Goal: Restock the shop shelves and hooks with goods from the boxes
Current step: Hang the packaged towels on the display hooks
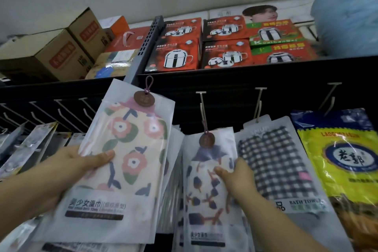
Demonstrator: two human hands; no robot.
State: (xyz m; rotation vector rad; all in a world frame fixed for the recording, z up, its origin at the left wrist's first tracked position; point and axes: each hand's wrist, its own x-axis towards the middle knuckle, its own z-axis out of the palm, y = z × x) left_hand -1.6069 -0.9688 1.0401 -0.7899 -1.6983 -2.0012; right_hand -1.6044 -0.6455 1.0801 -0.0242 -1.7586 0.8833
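Note:
My left hand (67, 166) grips a frosted packet with a pink-flowered towel (122, 161), held up off the hooks, its purple loop and brown tag at the top. My right hand (238, 179) holds the edge of a packet with a blue-flowered towel (206, 186), which hangs by its loop from a white hook (202, 108). More of these packets hang behind it.
A checked bath-towel packet (280, 161) and a yellow packet (339, 161) hang to the right. Bare hooks (67, 112) stick out at the left above small packets. The shelf above holds red pot boxes (176, 55), cardboard boxes (51, 53) and a blue bag (347, 20).

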